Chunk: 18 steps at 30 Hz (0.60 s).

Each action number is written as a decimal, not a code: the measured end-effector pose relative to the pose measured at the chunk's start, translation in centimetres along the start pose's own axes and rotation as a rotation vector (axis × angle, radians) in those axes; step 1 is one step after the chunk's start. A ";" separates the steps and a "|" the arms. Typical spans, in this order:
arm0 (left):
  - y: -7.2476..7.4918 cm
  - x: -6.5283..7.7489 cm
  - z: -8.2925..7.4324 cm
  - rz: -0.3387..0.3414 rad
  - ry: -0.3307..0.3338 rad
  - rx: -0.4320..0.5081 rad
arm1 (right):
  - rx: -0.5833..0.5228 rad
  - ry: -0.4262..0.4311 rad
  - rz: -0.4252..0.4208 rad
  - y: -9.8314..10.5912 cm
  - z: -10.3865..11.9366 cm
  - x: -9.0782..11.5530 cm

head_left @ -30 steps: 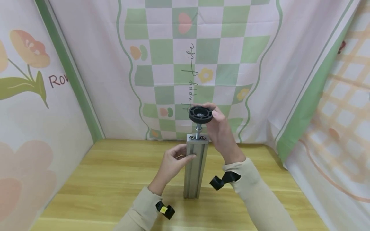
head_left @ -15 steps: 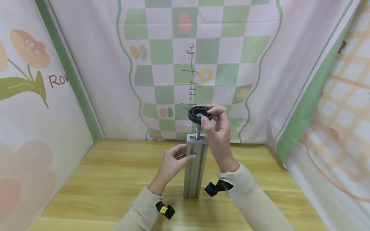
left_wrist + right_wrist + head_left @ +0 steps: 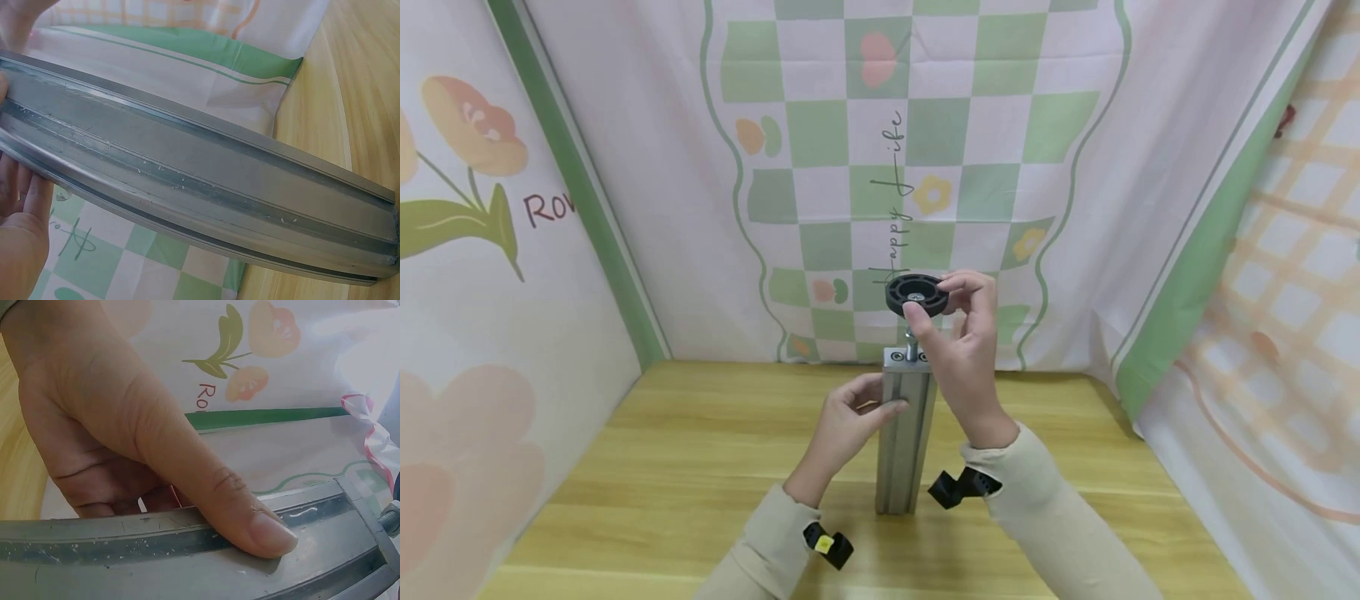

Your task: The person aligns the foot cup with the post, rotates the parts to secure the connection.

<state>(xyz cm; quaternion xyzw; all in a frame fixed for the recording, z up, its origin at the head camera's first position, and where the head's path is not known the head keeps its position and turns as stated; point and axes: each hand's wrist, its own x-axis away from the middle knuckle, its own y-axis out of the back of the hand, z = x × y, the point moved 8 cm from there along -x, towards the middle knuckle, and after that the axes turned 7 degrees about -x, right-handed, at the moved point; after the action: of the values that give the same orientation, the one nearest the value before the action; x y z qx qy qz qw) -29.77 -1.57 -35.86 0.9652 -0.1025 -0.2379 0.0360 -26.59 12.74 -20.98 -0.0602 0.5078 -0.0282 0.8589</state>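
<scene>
A silver aluminium profile (image 3: 897, 467) stands upright on the wooden table in the head view. My left hand (image 3: 844, 425) grips its upper part, thumb across the near face and fingers behind. At the profile's top, a black levelling foot (image 3: 895, 303) sits disc-up on a threaded bolt (image 3: 912, 347). My right hand (image 3: 972, 362) pinches the foot's disc, thumb at the near edge and fingertips on the right rim. In the right wrist view, the left hand's thumb (image 3: 269, 536) lies over the profile's groove. The profile (image 3: 156, 147) fills the left wrist view, pale specks along it.
The table (image 3: 715, 467) has a light wood grain. Printed curtains (image 3: 820, 133) enclose it at the back and both sides. Black camera mounts (image 3: 955, 490) are strapped over both beige sleeves.
My right hand has shifted round the foot, its thumb moving left from the right rim to the near edge. The left hand and the profile have kept their place.
</scene>
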 end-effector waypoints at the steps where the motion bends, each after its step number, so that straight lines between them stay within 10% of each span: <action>1: 0.0 0.0 0.0 0.000 0.000 0.001 | 0.011 0.001 0.003 0.0 0.0 0.0; 5: 0.0 -0.1 0.1 0.000 0.009 0.005 | -0.003 -0.056 0.034 0.2 -0.8 -0.3; 18: 0.0 -0.1 -0.1 0.000 0.020 0.002 | -0.550 -0.404 0.355 -1.8 -3.1 -1.1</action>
<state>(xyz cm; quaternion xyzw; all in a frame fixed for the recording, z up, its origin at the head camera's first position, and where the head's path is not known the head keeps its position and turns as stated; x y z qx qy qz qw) -29.82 -1.54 -35.76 0.9675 -0.1024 -0.2283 0.0359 -29.84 10.90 -21.24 -0.2038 0.3193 0.2704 0.8851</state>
